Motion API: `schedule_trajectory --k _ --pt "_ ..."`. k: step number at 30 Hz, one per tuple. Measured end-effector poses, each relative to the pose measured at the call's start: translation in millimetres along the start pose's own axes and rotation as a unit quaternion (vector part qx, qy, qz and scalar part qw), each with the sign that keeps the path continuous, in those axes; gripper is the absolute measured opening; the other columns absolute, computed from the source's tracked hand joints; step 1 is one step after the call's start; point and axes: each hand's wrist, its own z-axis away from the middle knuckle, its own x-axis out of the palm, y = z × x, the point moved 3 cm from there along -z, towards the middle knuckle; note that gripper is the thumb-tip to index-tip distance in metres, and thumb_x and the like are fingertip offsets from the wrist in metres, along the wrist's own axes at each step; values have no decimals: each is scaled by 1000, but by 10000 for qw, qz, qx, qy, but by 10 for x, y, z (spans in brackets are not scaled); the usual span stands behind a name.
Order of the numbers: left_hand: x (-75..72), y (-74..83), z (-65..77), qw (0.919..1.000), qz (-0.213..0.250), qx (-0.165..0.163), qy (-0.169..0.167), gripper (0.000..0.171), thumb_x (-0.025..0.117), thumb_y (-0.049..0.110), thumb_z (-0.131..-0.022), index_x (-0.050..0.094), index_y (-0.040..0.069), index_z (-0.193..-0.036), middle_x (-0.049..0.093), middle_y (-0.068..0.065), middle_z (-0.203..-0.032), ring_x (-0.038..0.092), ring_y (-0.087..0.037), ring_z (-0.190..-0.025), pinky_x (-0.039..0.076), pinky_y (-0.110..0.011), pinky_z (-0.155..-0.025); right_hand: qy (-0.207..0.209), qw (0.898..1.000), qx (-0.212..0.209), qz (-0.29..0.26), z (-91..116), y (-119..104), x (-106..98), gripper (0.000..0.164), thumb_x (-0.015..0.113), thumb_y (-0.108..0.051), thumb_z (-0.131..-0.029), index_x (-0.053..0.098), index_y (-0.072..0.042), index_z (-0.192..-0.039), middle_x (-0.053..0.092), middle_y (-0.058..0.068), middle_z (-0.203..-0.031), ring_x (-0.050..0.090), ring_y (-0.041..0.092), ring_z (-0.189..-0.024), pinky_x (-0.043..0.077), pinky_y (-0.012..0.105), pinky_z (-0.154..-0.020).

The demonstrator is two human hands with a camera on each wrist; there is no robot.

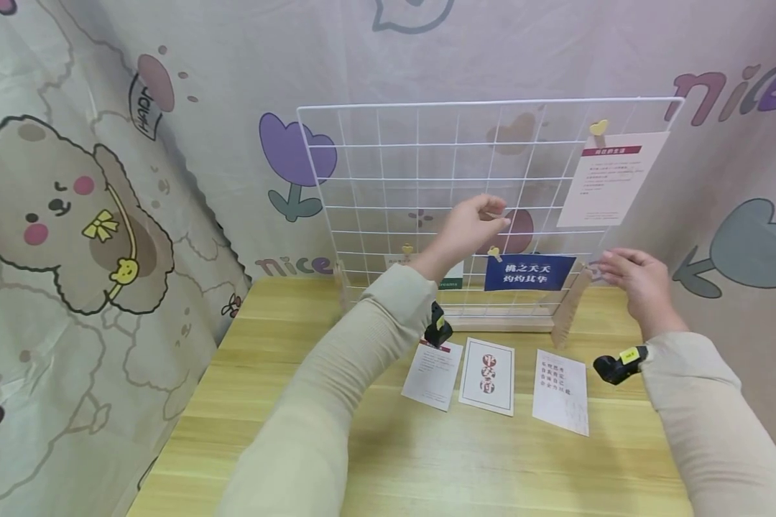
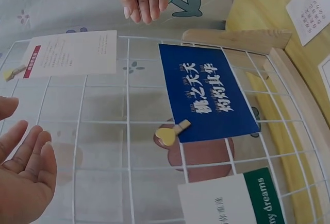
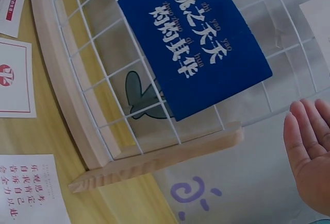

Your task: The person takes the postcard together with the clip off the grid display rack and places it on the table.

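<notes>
A white wire grid (image 1: 440, 178) stands in a wooden base (image 1: 491, 323). My left hand (image 1: 475, 224) is held before the middle of the grid, fingers loosely bent and nothing in them. By the grid's lower right corner, my right hand (image 1: 643, 283) has its fingers extended and holds nothing. A blue card (image 1: 530, 273) with white characters hangs low on the grid from a yellow heart clip (image 2: 166, 136). Higher at the right hangs a white card (image 1: 611, 179) under another heart clip (image 1: 598, 129). A white-and-green card (image 2: 221, 203) is partly hidden behind my left forearm in the head view.
Three cards lie on the wooden table (image 1: 284, 359) before the grid: one with a red header (image 1: 432, 377), a framed one (image 1: 472, 395) and a text card (image 1: 559, 402). A printed curtain (image 1: 220, 57) hangs behind and at the left.
</notes>
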Motion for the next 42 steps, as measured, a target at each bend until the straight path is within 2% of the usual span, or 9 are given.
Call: schedule_trajectory --k 5,12,25,31,32,35,38,39,42 --pt "62 99 -94 9998 40 151 -116 34 58 19 -82 51 12 -114 53 3 -111 50 -6 -94 44 -16 -67 115 9996 113 248 -52 -47 -15 23 66 -24 -74 55 -14 -90 59 -8 -77 57 2 -67 46 13 -62" --pt "117 286 -193 9982 -212 548 -145 38 59 18 -81 49 12 -118 50 5 -115 47 -7 -99 38 -12 -75 263 9974 185 642 -133 -99 -15 37 65 -30 -72 52 -14 -102 55 -10 -84 56 0 -72 45 11 -65" --pt "197 717 -445 9950 -558 781 -266 54 61 19 -80 37 19 -129 40 12 -127 41 -1 -107 34 -9 -81 352 9971 251 634 -191 -192 27 64 64 -30 -74 37 -8 -127 50 -9 -90 53 0 -78 43 10 -66" --pt "216 829 -502 9926 -659 968 -314 56 60 18 -81 35 19 -131 37 12 -129 41 -2 -108 35 -10 -81 358 9927 312 1107 -599 89 -265 64 63 -35 -74 36 -18 -130 49 -3 -114 51 9 -98 42 20 -80" --pt "216 846 -508 9921 -698 999 -308 56 60 18 -81 35 19 -131 37 12 -130 41 -2 -108 35 -10 -81 209 9960 178 847 -726 184 -365 60 65 -32 -73 41 -19 -126 51 -3 -113 53 10 -97 44 21 -78" --pt "223 905 -533 9901 -872 1048 -333 56 58 18 -82 34 21 -132 35 13 -131 39 -1 -110 32 -10 -83 141 9957 181 899 -868 264 -478 57 66 -33 -72 43 -24 -124 49 -2 -119 52 12 -101 42 27 -83" --pt "239 961 -556 9884 -1043 1050 -353 55 57 19 -83 32 22 -132 34 15 -131 36 3 -112 30 -8 -84 181 9961 284 814 -749 142 -383 59 65 -33 -73 41 -21 -126 50 -3 -115 52 10 -99 42 22 -81" --pt "246 978 -564 9878 -1114 1025 -360 55 57 20 -83 32 23 -132 34 15 -131 35 4 -112 29 -8 -85 294 9931 395 1068 -633 44 -292 63 62 -36 -74 37 -20 -129 48 -4 -116 51 8 -100 41 22 -84" --pt "260 1016 -587 9869 -1280 915 -348 55 56 21 -83 32 25 -133 34 17 -130 33 6 -112 28 -8 -87 290 9939 376 999 -400 -146 -103 66 61 -36 -75 34 -14 -131 48 -7 -106 50 5 -96 40 17 -81"
